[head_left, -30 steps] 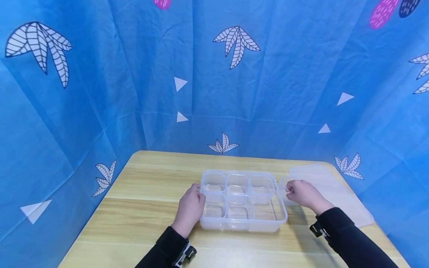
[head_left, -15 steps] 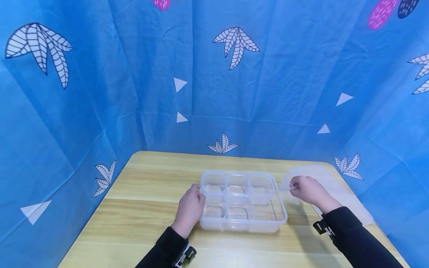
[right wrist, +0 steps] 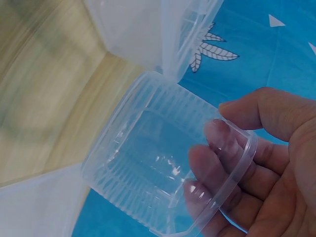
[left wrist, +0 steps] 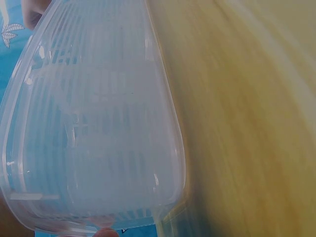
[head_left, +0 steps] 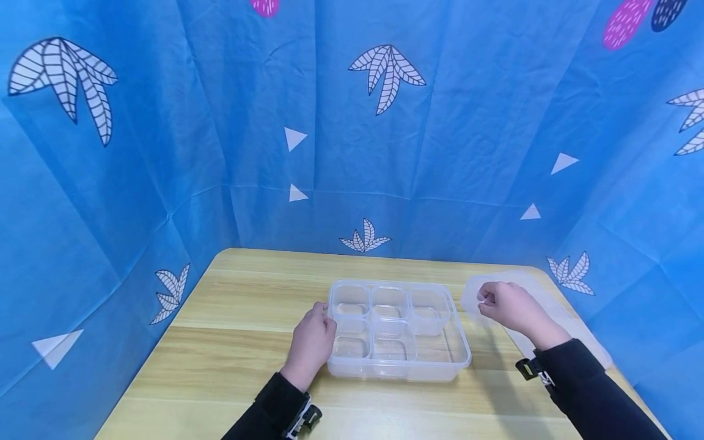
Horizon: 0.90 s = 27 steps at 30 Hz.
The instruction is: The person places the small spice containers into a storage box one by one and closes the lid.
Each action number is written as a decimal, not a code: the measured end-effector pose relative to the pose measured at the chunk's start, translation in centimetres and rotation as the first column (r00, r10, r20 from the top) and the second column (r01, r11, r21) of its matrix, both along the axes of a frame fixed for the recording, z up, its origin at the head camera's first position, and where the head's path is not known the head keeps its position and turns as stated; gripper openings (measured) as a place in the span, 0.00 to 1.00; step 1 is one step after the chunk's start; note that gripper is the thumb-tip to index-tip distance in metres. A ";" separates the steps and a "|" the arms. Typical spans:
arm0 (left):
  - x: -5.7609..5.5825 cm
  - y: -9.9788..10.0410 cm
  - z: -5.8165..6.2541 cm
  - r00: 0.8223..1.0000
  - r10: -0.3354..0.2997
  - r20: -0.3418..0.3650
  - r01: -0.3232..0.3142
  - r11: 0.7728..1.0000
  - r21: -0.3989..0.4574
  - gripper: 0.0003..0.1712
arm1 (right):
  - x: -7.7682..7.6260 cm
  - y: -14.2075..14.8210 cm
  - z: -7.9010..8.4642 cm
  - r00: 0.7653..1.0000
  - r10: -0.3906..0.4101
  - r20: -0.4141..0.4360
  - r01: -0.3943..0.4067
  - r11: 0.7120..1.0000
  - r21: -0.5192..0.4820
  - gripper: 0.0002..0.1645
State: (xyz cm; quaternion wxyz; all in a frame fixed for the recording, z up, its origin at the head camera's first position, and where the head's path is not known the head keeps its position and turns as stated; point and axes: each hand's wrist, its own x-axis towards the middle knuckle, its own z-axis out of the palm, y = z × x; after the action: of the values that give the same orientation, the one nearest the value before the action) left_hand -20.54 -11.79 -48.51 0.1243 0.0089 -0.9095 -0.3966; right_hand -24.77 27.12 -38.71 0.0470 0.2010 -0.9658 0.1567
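A large clear plastic food box (head_left: 398, 370) stands on the table with several small clear inner boxes (head_left: 391, 348) in two rows. Its front right corner section holds no inner box. At the left end my left hand (head_left: 309, 345) grips the wall; in the left wrist view a fingertip (left wrist: 105, 232) shows by the rim. Off to the right, my right hand (head_left: 514, 311) holds one small clear box (right wrist: 148, 148) by its rim. The right wrist view shows the thumb at the rim's edge and several fingers seen through the ribbed wall.
A flat translucent lid (head_left: 574, 333) lies at the table's right edge, partly under the right forearm. The wooden table (head_left: 231, 342) is enclosed by a blue patterned curtain (head_left: 330, 146) at the back and sides.
My right hand has moved right and slightly away with the small box, from close beside the large box to over the lid's left side. The left hand and large box have stayed put.
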 end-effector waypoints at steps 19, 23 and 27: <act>0.0 -0.1 -0.1 1.000 -0.001 -0.006 0.001 1.000 -0.001 0.19 | 2.1 -1.6 2.2 0.999 0.000 -0.046 0.001 1.000 0.011 0.04; 0.1 -0.1 0.0 1.000 0.000 0.006 0.000 1.000 0.001 0.19 | 3.0 -2.3 2.7 0.999 0.004 -0.055 -0.003 1.000 0.009 0.05; 0.0 -0.1 0.0 1.000 -0.001 0.019 0.001 1.000 0.004 0.20 | 3.7 -3.0 3.1 0.999 -0.001 -0.053 0.002 1.000 0.006 0.03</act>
State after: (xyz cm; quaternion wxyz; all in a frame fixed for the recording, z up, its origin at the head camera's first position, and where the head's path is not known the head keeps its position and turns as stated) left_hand -20.50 -11.87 -48.49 0.1154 0.0127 -0.9099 -0.3982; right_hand -21.05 24.14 -35.62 0.0722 0.2046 -0.9649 0.1483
